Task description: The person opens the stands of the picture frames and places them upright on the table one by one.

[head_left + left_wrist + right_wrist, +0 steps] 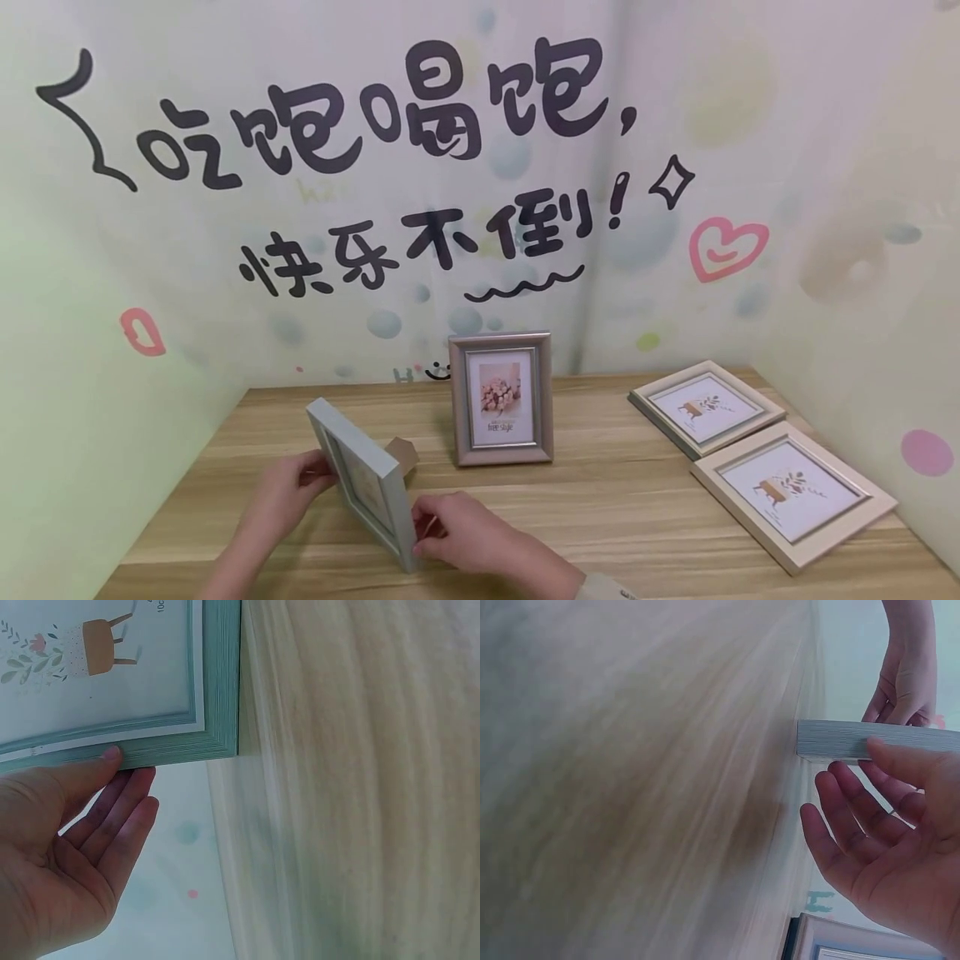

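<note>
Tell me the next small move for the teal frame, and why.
Probably ease both hands off gently. The teal frame stands upright on the table, its cardboard stand folded out behind, with the left hand and right hand steadying its edges.

A pale teal frame [360,479] with a white mat and a brown chair-and-leaf print is seen on the light wood-grain table [615,508]. Behind it, a silvery-beige frame [501,398] with pink flowers is shown; to its right, two cream frames [793,493] carry brown prints. The wall [375,208] is patterned with black characters and pink hearts.
</note>
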`<state>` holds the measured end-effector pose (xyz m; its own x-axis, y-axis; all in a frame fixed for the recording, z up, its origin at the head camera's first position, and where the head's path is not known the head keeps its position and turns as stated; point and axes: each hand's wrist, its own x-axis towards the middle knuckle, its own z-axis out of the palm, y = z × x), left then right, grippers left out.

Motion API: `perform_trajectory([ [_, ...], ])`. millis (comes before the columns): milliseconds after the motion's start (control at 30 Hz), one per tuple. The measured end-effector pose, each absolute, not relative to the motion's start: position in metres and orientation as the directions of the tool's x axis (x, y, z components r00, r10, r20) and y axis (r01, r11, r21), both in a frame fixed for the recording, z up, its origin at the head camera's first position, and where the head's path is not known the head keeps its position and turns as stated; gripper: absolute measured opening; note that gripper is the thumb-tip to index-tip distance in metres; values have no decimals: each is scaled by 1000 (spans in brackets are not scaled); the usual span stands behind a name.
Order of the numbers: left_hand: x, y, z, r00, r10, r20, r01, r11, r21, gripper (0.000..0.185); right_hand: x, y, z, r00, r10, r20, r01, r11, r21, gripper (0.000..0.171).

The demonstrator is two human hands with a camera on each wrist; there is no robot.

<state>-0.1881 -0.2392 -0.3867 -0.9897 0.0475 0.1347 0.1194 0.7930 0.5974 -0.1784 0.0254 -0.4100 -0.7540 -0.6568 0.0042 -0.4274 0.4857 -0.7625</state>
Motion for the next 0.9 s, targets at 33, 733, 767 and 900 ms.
perform_trajectory([
  [33,-188,-239,-387,-990,44,135,116,799,590,23,-178,27,-409,-759,-651,4,-419,484,-768,15],
  [733,-186,-236,-391,-983,16,184,122,803,584,19,-135,40,-388,-793,-609,9,-468,600,-648,41],
  [767,-185,-236,-391,-982,15,188,124,805,580,18,-133,39,-389,-788,-616,-2,-472,607,-640,46],
  [900,-181,-234,-390,-978,14,210,130,824,552,14,-129,33,-403,-769,-635,-72,-430,597,-677,68],
])
